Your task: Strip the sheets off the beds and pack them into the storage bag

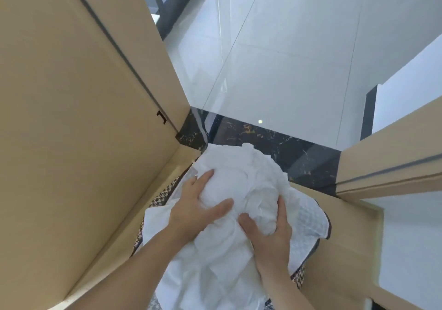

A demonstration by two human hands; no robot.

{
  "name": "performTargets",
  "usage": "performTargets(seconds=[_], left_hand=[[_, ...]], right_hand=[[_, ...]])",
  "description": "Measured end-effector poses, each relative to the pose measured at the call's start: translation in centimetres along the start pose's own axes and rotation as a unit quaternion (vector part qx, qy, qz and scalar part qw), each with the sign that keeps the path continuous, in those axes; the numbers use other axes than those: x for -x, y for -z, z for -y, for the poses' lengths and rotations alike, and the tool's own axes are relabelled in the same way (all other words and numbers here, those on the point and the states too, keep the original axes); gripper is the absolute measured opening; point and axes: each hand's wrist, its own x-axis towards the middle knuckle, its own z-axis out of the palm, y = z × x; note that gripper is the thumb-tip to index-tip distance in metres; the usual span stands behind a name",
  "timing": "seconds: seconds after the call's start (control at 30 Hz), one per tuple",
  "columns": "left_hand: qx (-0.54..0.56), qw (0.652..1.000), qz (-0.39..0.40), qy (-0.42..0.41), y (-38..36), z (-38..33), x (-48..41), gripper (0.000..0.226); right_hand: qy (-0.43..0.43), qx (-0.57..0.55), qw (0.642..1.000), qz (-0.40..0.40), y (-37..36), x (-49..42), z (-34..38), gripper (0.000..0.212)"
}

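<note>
A crumpled white sheet [241, 180] bulges out of a houndstooth storage bag [162, 196] with a white quilted lining [308, 216], standing in a doorway. My left hand [196, 204] lies on top of the bundle, fingers spread and pressing into the fabric. My right hand [267, 223] grips the bundle's right side, its fingers curled into the cloth and thumb dug in. Most of the bag is hidden under the sheet and my arms.
A beige open door [71, 118] stands close on the left and a beige door frame [387, 166] on the right. A black marble threshold [275, 139] crosses ahead, with glossy white floor tiles [287, 58] beyond.
</note>
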Motion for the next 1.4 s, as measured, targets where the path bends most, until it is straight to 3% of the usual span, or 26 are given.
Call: performTargets(seconds=[0.17,0.33,0.53,0.63,0.7,0.77,0.83,0.87,0.93,1.0,1.07,1.1,1.2,1.27,1.4], left_hand=[[-0.031,0.995,0.072,0.057,-4.5,8.2,-4.3,0.087],[-0.047,0.99,0.086,0.097,-6.9,14.7,-5.3,0.093],[-0.051,0.992,0.082,0.078,-9.0,16.9,-11.5,0.102],[-0.189,0.966,0.141,0.102,-10.6,18.0,-13.2,0.088],[-0.284,0.944,0.156,0.066,-10.8,18.2,-12.4,0.073],[-0.342,0.935,0.06,-0.075,-9.7,17.8,-10.8,0.06],[-0.364,0.899,-0.113,-0.216,-7.6,18.2,-9.9,0.058],[-0.375,0.875,-0.191,-0.239,-6.4,18.5,-9.6,0.061],[-0.41,0.858,-0.26,-0.167,-3.6,19.5,-9.6,0.072],[-0.431,0.879,-0.205,0.005,-1.2,20.3,-9.8,0.075],[-0.416,0.891,-0.114,0.138,0.1,20.7,-10.1,0.046],[-0.409,0.895,-0.084,0.156,0.3,20.7,-10.1,0.026],[-0.393,0.914,-0.067,0.076,0.1,19.3,-10.2,0.023],[-0.375,0.923,-0.088,0.004,-0.3,17.3,-10.4,0.022],[-0.332,0.935,-0.098,-0.077,0.5,12.9,-11.7,0.016]], right_hand=[[-0.099,0.028,0.995,0.0,-3.2,-3.3,-8.5,0.123],[-0.171,0.048,0.984,0.016,-5.7,-4.1,-13.4,0.126],[-0.109,0.084,0.99,-0.002,-7.8,-10.8,-15.9,0.118],[-0.117,0.148,0.982,-0.01,-8.4,-13.6,-17.6,0.123],[-0.14,0.16,0.977,-0.02,-8.8,-14.6,-18.9,0.124],[-0.152,0.157,0.975,-0.049,-9.3,-15.3,-19.6,0.124],[-0.145,0.15,0.975,-0.079,-9.8,-15.5,-19.7,0.121],[-0.135,0.151,0.975,-0.088,-9.8,-15.5,-19.7,0.119],[-0.122,0.157,0.975,-0.095,-9.9,-14.9,-19.7,0.115],[-0.127,0.157,0.975,-0.097,-10.0,-13.8,-19.8,0.113],[-0.156,0.15,0.971,-0.099,-10.3,-12.9,-19.9,0.115],[-0.182,0.146,0.967,-0.099,-10.5,-12.5,-20.0,0.117],[-0.254,0.049,0.963,-0.079,-11.6,-11.8,-19.2,0.124],[-0.253,0.006,0.966,-0.055,-13.1,-11.5,-18.3,0.123],[-0.151,0.119,0.981,0.004,-16.6,-10.7,-15.6,0.1]])
